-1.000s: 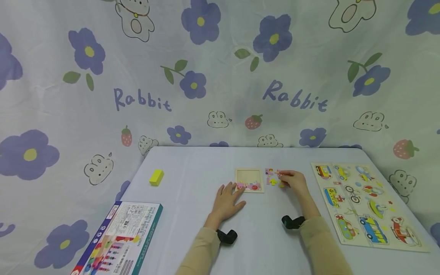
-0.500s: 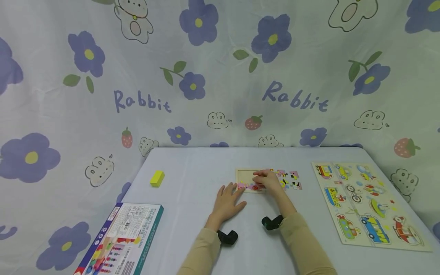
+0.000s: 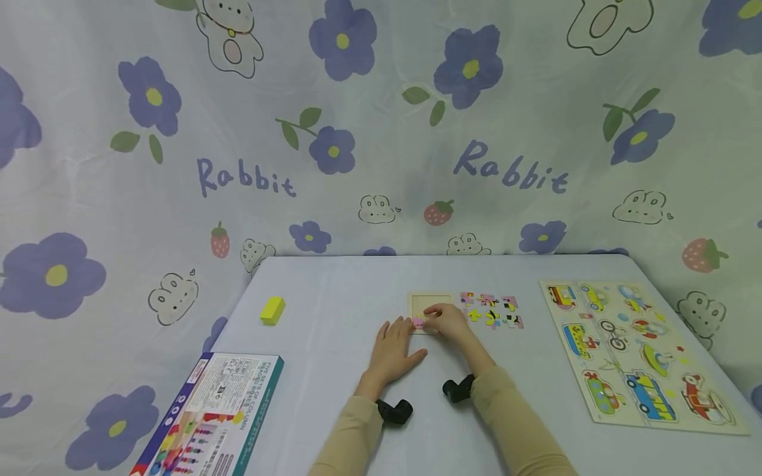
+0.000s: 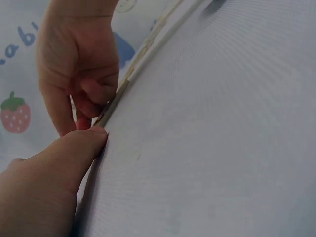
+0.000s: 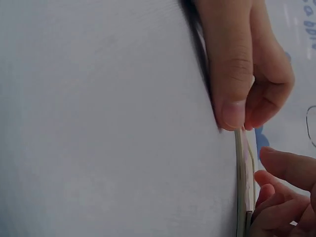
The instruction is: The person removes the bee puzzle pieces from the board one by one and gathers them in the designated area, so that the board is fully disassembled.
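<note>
A small square wooden puzzle tray (image 3: 431,295) lies on the table, with pink jigsaw pieces (image 3: 419,323) showing along its near side. My right hand (image 3: 450,324) is over the tray, thumb and fingertips brought together at those pieces and covering part of them. In the right wrist view the right thumb (image 5: 233,112) comes down right at the tray's edge; I cannot tell whether a piece is pinched there. My left hand (image 3: 390,352) rests palm down, fingers extended, its fingertips at the tray's near left corner. Several loose jigsaw pieces (image 3: 493,318) lie in two rows just right of the tray.
A large wooden vehicle puzzle board (image 3: 639,357) takes up the right side of the table. At the front left lies a printed box (image 3: 217,403), and a yellow block (image 3: 272,311) sits farther back. A patterned curtain (image 3: 381,132) hangs behind the table.
My right hand has moved left from the loose pieces to the tray, then toward its near side, uncovering the loose pieces. My left hand has stayed nearly still.
</note>
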The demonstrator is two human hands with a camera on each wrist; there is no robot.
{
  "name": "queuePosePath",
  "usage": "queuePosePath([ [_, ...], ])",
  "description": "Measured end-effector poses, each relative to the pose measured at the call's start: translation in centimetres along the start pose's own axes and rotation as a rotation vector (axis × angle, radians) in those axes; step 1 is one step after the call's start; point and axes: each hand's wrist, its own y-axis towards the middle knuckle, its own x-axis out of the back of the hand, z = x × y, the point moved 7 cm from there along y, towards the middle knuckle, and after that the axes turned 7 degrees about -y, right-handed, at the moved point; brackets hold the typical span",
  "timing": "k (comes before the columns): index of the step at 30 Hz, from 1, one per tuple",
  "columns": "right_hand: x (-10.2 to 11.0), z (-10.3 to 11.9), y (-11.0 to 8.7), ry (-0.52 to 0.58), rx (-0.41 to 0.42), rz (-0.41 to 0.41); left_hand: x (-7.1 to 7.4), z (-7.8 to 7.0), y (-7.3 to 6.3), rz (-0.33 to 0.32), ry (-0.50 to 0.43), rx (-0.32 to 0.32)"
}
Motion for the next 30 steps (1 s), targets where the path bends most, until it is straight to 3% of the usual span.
queuePosePath([
  [3,-0.3,0.3,0.0,-0.117,0.031,-0.004,0.0,-0.1,0.0,-0.015,0.004,-0.013],
  [6,-0.4,0.5,0.0,-0.167,0.054,-0.011,0.1,-0.1,0.0,-0.026,0.005,-0.015],
  [17,-0.5,0.9,-0.1,-0.178,0.069,0.003,0.2,0.2,0.0,-0.029,0.009,0.029],
  [30,-0.7,1.0,-0.1,-0.188,0.059,0.04,0.3,0.1,0.0,-0.041,-0.011,0.029],
])
